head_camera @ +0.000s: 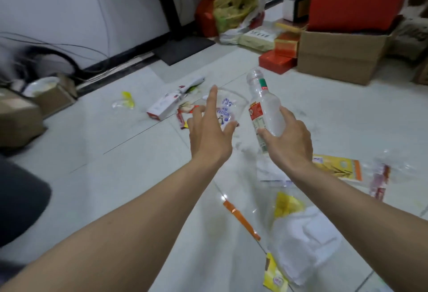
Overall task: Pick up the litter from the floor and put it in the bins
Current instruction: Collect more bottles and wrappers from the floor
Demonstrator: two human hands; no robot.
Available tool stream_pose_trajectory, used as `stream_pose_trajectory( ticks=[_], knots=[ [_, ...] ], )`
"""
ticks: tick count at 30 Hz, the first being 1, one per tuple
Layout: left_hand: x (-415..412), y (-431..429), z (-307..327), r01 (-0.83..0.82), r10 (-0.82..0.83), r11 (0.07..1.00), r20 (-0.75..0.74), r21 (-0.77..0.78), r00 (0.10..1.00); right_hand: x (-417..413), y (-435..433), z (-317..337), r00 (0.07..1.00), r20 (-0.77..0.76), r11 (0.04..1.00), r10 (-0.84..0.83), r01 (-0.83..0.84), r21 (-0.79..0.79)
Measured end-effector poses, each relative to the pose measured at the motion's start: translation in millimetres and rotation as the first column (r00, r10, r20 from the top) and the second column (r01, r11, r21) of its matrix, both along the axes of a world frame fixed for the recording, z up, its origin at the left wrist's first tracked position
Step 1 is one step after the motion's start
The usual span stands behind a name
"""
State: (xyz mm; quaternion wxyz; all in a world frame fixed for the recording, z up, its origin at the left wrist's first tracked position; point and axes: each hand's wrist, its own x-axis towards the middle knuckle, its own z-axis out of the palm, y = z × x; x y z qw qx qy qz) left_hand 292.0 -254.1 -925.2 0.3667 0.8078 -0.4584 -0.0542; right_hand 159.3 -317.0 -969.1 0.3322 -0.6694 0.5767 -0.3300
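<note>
In my judgement the task was at an early stage. The left hand [208, 134] held a clear plastic cup [228, 108] with blue print, the thumb on one side of it and the fingers on the other, the forefinger lying straight along its wall. The right hand [288, 138] was closed around the lower part of a clear plastic bottle [262, 104], whose neck pointed up and away from the person. Both things were lifted above the floor [115, 152], close beside each other, but not in any bin, and no bin could be recognised for sure in the view. Much litter lay on the tiles: a white carton [163, 107], a yellow wrapper [127, 99] near it, an orange strip [240, 218], a yellow packet [335, 167], a red wrapper [379, 181], and a clear bag with white paper [303, 245] close to the person. So two pieces were in hand, and most of the picking was not yet done.
</note>
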Motion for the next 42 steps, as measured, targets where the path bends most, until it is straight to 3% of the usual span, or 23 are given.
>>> stream_pose_trajectory(
  ticks=[7,13,24,30,42],
  knots=[
    [25,32,17,-0.026,0.024,0.999,0.052,0.039,0.998,33,29,0,0.993,0.090,0.995,0.072,-0.078,0.068],
    [62,59,34,-0.070,0.070,0.998,0.053,-0.005,0.996,55,36,24,0.982,-0.037,0.982,0.183,-0.184,-0.039],
    [149,182,81,-0.231,0.231,0.972,-0.013,-0.031,0.973,142,115,74,0.917,-0.008,0.912,0.398,-0.396,-0.107],
    [192,249,90,-0.366,0.361,0.923,-0.063,-0.116,0.930,209,168,106,0.859,0.058,0.851,0.509,-0.492,-0.187],
    [249,380,120,-0.577,0.596,0.787,0.027,-0.218,0.803,306,262,159,0.715,0.181,0.731,0.676,-0.617,-0.292]
  ],
)
